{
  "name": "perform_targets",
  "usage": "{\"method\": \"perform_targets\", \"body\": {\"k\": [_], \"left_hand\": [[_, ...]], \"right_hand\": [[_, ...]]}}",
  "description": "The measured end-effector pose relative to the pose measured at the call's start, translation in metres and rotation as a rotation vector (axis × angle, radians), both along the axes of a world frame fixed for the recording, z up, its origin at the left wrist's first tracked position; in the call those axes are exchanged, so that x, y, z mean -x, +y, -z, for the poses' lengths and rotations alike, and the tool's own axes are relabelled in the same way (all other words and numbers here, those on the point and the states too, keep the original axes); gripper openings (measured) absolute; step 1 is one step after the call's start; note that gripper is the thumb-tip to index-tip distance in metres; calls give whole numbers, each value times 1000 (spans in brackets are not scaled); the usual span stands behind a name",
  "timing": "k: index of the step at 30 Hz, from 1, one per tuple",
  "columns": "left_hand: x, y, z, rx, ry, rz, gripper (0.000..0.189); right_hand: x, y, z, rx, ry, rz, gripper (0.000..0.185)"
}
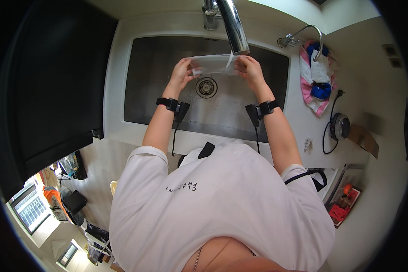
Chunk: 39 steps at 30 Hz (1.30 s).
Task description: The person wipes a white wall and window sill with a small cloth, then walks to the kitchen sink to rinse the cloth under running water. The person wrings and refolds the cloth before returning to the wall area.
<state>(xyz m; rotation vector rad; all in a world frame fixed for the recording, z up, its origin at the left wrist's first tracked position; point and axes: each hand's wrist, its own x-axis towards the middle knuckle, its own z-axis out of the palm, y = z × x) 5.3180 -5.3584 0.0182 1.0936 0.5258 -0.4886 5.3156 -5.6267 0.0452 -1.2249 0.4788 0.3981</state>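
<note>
A clear, see-through plastic piece (212, 64), perhaps a container or lid, is held level over the back of the steel sink (156, 102). At its left end my left hand (184, 72) grips it. On the opposite end, my right hand (250, 70) has hold with the thumb and fingers. Water from the chrome faucet spout (236, 34) runs down onto the plastic near my right hand. Below it, the round drain strainer (206, 87) shows in the sink floor. My fingertips behind the plastic are partly blurred.
A second, thin curved tap (318, 30) rises at the right. Beneath it lie pink, white and blue cloths (318, 81). A small round appliance (340, 126) with a cord sits on the right counter. A tall black cabinet (64, 74) stands at the left.
</note>
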Motion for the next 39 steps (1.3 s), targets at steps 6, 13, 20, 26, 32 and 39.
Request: {"method": "perform_targets", "body": {"k": [6,13,20,26,32,39], "left_hand": [[-4,-83,-17,116,-63,242,20],[10,-59,-32,-82,-119,293,25],[14,3,-35,-253,-141,205,26],[10,-52,-7,-323,-493,467,22],[9,-89,12,-562,-721,360,20],[0,-101,14,424,178,275,44]], "right_hand": [[19,-58,0,135,36,177,12],[28,-34,7,223,148,-33,15],[14,28,12,-13,143,-170,26],[13,45,22,-336,212,-141,24],[8,28,35,186,-114,224,13],[33,29,7,776,-526,-365,15]]}}
